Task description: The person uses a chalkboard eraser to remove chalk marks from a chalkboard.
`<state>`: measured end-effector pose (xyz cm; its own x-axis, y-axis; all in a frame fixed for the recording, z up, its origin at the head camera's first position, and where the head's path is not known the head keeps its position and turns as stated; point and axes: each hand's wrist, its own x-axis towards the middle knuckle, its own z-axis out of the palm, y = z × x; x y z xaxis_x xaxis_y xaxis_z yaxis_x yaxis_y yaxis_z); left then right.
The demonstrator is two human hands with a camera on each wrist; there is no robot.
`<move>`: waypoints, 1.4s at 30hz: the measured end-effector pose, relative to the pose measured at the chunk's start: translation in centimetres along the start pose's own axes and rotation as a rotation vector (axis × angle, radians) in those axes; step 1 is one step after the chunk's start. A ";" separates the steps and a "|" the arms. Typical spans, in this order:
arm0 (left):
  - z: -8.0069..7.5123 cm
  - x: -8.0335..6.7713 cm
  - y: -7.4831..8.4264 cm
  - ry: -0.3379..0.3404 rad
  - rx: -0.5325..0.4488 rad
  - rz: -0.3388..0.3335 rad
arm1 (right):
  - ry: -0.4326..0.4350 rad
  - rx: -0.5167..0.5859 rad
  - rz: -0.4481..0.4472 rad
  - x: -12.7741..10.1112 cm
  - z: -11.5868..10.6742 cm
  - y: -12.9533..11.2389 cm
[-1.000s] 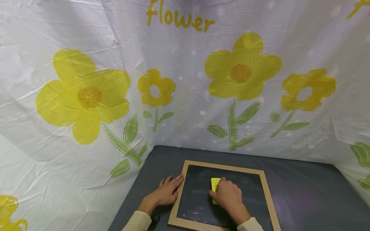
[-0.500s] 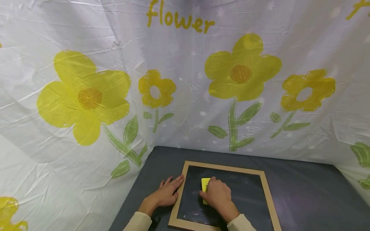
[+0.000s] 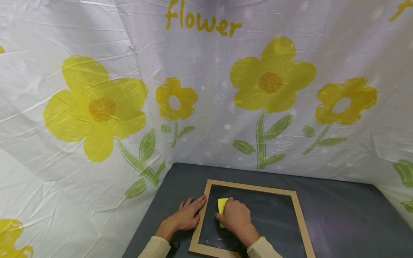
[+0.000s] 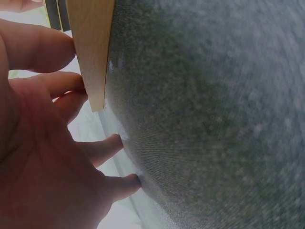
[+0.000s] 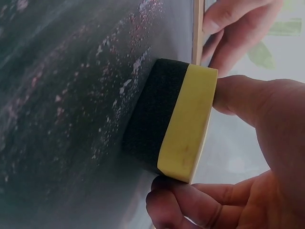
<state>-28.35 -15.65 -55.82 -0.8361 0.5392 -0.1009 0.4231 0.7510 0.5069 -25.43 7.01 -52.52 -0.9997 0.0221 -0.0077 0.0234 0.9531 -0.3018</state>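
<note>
Right hand grips a yellow-and-black eraser on a chalkboard, left of centre; left hand, fingers extended, touches the frame at left. Slack bracing could let the board slide.

head view | eraser: partly covered, print illegible | chalkboard: near edge cut off | upper-right lettering: cropped
</note>
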 end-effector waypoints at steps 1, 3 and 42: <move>0.0 0.0 0.0 0.001 0.003 0.000 | 0.001 -0.002 -0.005 0.0 0.0 -0.1; 0.0 0.0 0.0 0.003 0.006 -0.001 | 0.003 -0.006 -0.017 0.0 0.0 -0.2; 0.3 0.1 -0.2 -0.004 -0.006 0.003 | -0.031 -0.043 0.070 -1.2 -1.9 4.2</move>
<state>-28.40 -15.67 -56.20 -0.8332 0.5433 -0.1028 0.4238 0.7468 0.5125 -24.13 11.58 -51.97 -0.9952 0.0799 -0.0570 0.0920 0.9618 -0.2579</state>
